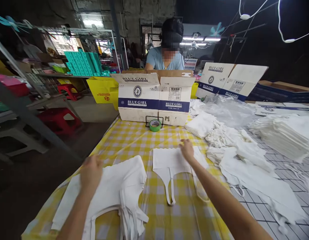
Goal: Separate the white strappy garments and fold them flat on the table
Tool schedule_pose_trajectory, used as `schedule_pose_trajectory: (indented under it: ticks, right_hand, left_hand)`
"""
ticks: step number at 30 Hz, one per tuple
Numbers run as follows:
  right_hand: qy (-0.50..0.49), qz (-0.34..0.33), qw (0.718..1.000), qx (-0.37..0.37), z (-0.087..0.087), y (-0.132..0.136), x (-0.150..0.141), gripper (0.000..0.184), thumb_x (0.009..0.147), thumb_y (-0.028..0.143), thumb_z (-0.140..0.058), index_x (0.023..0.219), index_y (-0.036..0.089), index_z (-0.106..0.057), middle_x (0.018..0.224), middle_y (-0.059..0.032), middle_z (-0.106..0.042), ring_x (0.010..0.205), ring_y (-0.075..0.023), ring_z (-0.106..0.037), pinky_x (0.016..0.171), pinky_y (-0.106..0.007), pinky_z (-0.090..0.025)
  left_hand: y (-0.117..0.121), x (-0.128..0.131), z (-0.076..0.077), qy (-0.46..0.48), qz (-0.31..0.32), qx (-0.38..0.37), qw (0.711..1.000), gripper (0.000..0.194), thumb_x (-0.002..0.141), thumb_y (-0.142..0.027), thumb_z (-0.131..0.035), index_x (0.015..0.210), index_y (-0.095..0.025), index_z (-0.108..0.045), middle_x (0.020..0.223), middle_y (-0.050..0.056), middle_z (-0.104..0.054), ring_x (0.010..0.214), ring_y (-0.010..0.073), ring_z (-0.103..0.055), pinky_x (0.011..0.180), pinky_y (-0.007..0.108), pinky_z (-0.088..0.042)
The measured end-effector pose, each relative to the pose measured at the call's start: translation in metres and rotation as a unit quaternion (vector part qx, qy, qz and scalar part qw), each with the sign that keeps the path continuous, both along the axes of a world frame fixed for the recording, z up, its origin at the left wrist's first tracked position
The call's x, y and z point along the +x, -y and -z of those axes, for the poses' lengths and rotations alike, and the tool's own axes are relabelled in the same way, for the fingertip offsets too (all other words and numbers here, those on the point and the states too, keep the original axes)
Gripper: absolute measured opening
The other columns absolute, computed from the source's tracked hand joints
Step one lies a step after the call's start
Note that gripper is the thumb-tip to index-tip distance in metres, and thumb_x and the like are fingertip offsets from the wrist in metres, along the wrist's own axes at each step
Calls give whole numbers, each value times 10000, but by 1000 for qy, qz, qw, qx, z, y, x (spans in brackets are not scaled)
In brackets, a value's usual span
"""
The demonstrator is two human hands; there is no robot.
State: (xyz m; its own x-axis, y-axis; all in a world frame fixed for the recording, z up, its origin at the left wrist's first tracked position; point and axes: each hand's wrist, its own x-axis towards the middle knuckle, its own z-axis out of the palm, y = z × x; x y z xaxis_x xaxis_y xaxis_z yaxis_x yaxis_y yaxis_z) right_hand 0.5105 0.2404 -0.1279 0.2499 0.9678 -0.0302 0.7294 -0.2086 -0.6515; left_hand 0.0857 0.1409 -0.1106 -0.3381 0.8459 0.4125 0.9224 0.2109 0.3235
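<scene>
Head view: table with a yellow checked cloth [134,140].
Left hand [91,171]: lower left, fingers loosely together, resting on the stacked white garments [111,190].
Right hand [187,150]: centre, flat and open on the single white garment [169,160].
Background: cardboard box [154,100], green tape roll [154,125].
Risk: the loose straps [170,186] may snag and drag the piece askew.

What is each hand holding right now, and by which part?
Nothing is gripped. The right hand lies flat on the single white garment's top edge; the left hand rests on the white garment stack.
</scene>
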Motion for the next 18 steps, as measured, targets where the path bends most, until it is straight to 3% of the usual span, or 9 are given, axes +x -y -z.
schedule_pose_trajectory:
  ticks: [2, 4, 6, 8, 10, 13, 18]
  right_hand:
    - [41, 82, 995, -46, 1, -5, 51, 406, 800, 285, -491, 1163, 105, -507, 1293, -229, -439, 1219, -339, -406, 924, -426, -359]
    - [62, 125, 986, -95, 7, -6, 86, 448, 750, 311, -562, 1123, 66, -516, 1229, -262, -479, 1174, -370, -442, 889, -448, -374]
    - [68, 128, 981, -126, 15, -5, 103, 389, 700, 313, -614, 1011, 84, -562, 1106, -228, -569, 1085, -352, -517, 837, -418, -404]
    - [64, 106, 984, -131, 24, -5, 108, 237, 671, 281, -628, 845, 125, -586, 955, -167, -631, 986, -313, -573, 785, -366, -419]
    - [53, 78, 989, -117, 29, -6, 107, 107, 646, 225, -615, 704, 159, -555, 836, -116, -644, 905, -281, -595, 738, -329, -416]
    - [14, 44, 996, -82, 30, -7, 105, 74, 611, 177, -571, 638, 184, -503, 745, -63, -628, 811, -251, -592, 665, -300, -409]
    - [-127, -34, 991, -21, 7, -6, 112, 120, 633, 282, -546, 694, 178, -550, 683, -18, -616, 669, -193, -576, 572, -263, -419]
  left_hand:
    - [-28, 62, -2, 33, 84, -94, 992, 284, 831, -321, -356, 1012, -196, -536, 1027, 111, -615, 992, 238, -569, 857, 336, -412]
    - [-56, 120, 5, 39, 128, -142, 981, 234, 832, -338, -395, 895, -215, -583, 990, 92, -640, 988, 229, -578, 860, 328, -400]
    - [-80, 165, 18, 49, 136, -186, 972, 240, 809, -374, -470, 825, -180, -610, 959, 133, -648, 981, 262, -589, 838, 357, -405]
    - [-98, 192, 31, 67, 136, -230, 961, 250, 758, -392, -574, 778, -148, -626, 932, 162, -650, 964, 282, -599, 814, 372, -417]
    - [-110, 206, 41, 91, 141, -262, 950, 268, 755, -387, -613, 830, -131, -628, 948, 135, -646, 947, 249, -601, 814, 379, -436]
    - [-118, 210, 46, 139, 157, -283, 936, 284, 824, -368, -559, 988, -139, -593, 1006, 67, -620, 917, 177, -590, 813, 384, -475]
    - [-117, 206, 31, 245, 196, -233, 920, 242, 828, -340, -559, 932, -124, -596, 915, 40, -625, 826, 153, -596, 744, 346, -499]
